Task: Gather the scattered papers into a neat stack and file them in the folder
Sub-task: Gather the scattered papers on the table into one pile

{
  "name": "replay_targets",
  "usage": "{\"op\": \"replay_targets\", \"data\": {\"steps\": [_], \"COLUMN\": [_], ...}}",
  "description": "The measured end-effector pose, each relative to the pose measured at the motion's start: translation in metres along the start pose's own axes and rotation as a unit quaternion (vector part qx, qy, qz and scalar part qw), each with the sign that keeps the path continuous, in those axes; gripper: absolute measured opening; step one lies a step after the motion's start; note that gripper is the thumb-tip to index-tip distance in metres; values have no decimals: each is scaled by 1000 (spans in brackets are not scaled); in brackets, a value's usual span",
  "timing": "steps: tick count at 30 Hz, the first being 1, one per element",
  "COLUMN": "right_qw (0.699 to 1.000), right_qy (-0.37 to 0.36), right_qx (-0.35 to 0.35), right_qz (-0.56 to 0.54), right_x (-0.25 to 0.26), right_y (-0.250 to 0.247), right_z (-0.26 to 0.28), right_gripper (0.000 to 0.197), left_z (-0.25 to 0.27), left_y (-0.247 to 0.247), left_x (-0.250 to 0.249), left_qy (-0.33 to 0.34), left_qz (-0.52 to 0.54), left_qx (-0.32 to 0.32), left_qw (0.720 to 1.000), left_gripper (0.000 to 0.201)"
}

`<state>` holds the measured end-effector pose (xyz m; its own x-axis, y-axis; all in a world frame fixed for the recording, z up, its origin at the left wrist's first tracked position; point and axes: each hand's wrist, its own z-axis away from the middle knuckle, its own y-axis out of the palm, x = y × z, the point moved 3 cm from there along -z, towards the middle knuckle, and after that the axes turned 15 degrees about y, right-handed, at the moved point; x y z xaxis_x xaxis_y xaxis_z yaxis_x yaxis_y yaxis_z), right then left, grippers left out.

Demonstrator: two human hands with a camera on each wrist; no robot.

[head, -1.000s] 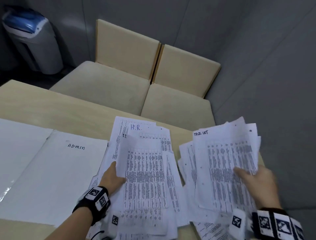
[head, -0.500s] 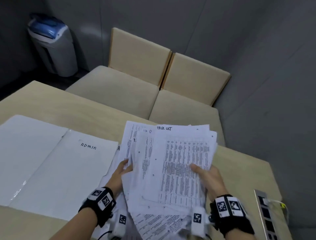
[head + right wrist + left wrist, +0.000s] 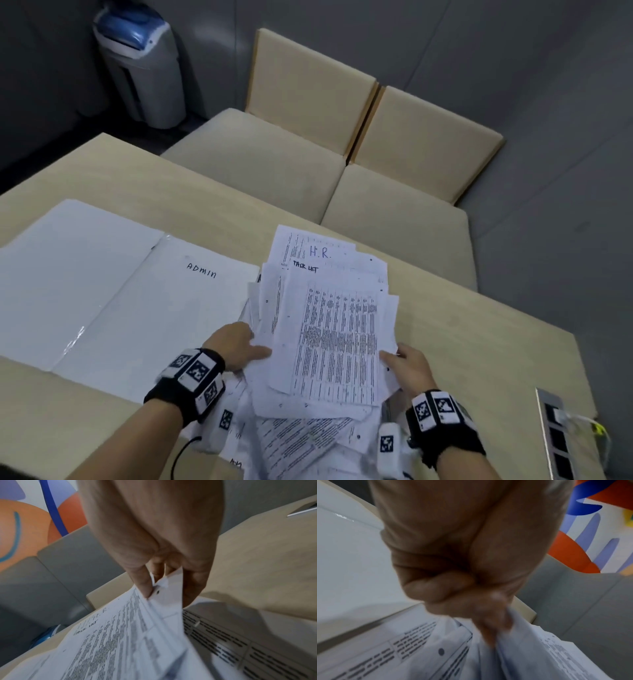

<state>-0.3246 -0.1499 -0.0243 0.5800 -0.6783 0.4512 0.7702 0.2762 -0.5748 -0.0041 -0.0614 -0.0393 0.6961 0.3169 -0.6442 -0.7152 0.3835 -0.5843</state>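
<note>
A loose pile of printed papers (image 3: 329,335) lies on the wooden table (image 3: 479,349), its top sheet marked "TASK LIST", with an "H.R." sheet (image 3: 318,251) sticking out behind. My left hand (image 3: 236,346) pinches the pile's left edge (image 3: 513,649), thumb on top. My right hand (image 3: 407,368) pinches the right edge (image 3: 164,595) between thumb and fingers. More sheets (image 3: 301,442) lie askew beneath, near me. An open white folder (image 3: 113,301) marked "ADMIN" lies flat to the left of the pile.
Two beige cushioned seats (image 3: 308,171) stand beyond the table's far edge. A grey bin with a blue lid (image 3: 140,65) is at the back left. A metal socket strip (image 3: 555,435) with a cable sits at the table's right near corner.
My right hand carried its "TASK LIST" bundle leftward onto the H.R. pile, merging the two. Both hands now hold the combined pile at its sides, nearer to me.
</note>
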Motion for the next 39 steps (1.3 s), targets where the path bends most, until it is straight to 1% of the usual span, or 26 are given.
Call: {"op": "replay_targets", "data": {"steps": [2,4,6,9,11,13,14,16,17,18,19,20,21,22,23,24,25,26,27,29,30,32,33,35,37,39], "right_qw": [1000,998,996,996,996,995,993,981,975,974,983,994,995,977,949,925,918,923,932,934,931,924,919,907,893,884], "right_qy": [2,13,29,47,70,83,85,57,38,18,16,21,50,81,100,104,107,98,80,57,57,53,47,55,59,69], "right_qx": [-28,-51,-75,-72,-49,-56,-85,-184,-216,-224,-181,-102,12,124,209,255,259,242,206,187,177,154,153,138,117,95], "right_qz": [13,23,24,31,23,5,6,18,13,3,-10,-41,-91,-154,-216,-262,-280,-283,-287,-300,-313,-345,-359,-395,-431,-453], "right_x": [1,-1,-6,-14,-22,-24,-23,-14,-6,1,6,10,10,9,8,9,6,6,4,7,8,6,4,-1,-4,-5], "right_y": [-2,-5,-8,-8,-3,1,2,2,2,5,11,18,26,35,41,42,42,39,34,28,24,16,11,-1,-13,-22], "right_z": [-2,-5,-8,-13,-14,-8,-4,9,19,27,32,34,31,32,33,36,32,33,27,26,27,22,19,14,10,7], "right_gripper": [5,7,10,14,21,28,32,43,47,50,57,71,83,88,84,81,90,101,103,94,85,51,41,41,41,36], "left_z": [9,19,33,56,71,84,88,89,87,83,78,73,68,64,60,56,52,49,45,40,40,41,42,44,43,39], "left_y": [-13,-31,-53,-89,-112,-130,-135,-138,-136,-132,-127,-121,-114,-107,-99,-91,-85,-79,-74,-68,-66,-66,-69,-76,-81,-80], "left_x": [-5,-8,-9,-4,3,2,-2,-11,-17,-21,-24,-24,-23,-22,-21,-20,-20,-20,-19,-15,-15,-11,-9,-4,8,22], "left_qy": [34,62,90,109,107,118,128,146,156,167,179,183,184,178,170,162,154,141,122,105,107,115,116,107,79,44], "left_qz": [49,86,61,-2,-14,-12,-13,-12,-6,10,43,96,155,206,239,246,236,212,191,195,206,212,210,203,194,190], "left_qx": [-42,-65,-77,-100,-101,-97,-98,-107,-108,-106,-100,-94,-89,-86,-82,-77,-76,-82,-93,-113,-118,-139,-155,-207,-269,-332], "left_qw": [997,992,991,989,989,988,987,983,982,980,978,974,967,958,952,952,956,963,969,969,966,961,958,951,940,923], "left_gripper": [48,61,65,59,47,34,34,38,40,40,36,29,22,20,22,26,34,44,53,63,64,63,62,59,54,38]}}
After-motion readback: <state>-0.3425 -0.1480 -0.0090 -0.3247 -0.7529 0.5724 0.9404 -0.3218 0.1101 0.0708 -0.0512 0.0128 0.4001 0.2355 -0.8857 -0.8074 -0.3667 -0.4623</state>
